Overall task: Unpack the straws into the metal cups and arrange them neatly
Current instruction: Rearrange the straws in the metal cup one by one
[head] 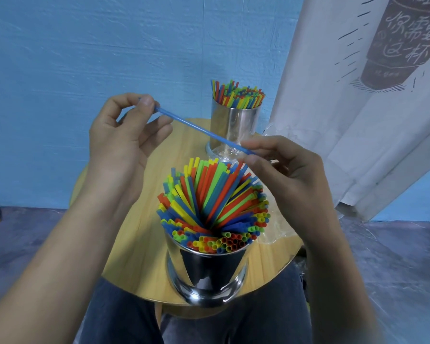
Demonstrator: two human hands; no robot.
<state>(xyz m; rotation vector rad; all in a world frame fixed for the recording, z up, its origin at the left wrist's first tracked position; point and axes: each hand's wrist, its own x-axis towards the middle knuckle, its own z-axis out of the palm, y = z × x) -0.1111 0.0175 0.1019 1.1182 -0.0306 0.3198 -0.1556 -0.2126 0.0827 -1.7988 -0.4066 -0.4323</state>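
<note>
A matte blue wall with a rough, wrinkled texture fills the background, above a mottled grey-blue floor. At the right hangs a creased white fabric banner printed with a dark drawn cup and handwriting.

A round, light-grained wooden desk sits over the person's lap in dark blue trousers. On it stand two cylinders of polished, mirror-like steel with flared bases. The near shiny metal cup is packed with bright plastic straws in red, yellow, green and blue, which fan outward in a twisted spiral. The far shiny metal cup holds a more upright, uneven multicoloured bunch.

The left hand pinches one end of a thin blue plastic straw between thumb and forefinger, its other fingers loosely spread. The right hand pinches the opposite end the same way. The straw slopes from upper left down to the right, in the air across the front of the far cup and above the near bunch.

A crumpled clear plastic wrapper lies by the desk's right rim, below the right wrist.

The near cup stands close to the desk's near edge and the far cup close to its far edge, with a strip of bare wood between them. Open wood lies left of both cups, under the left forearm.
</note>
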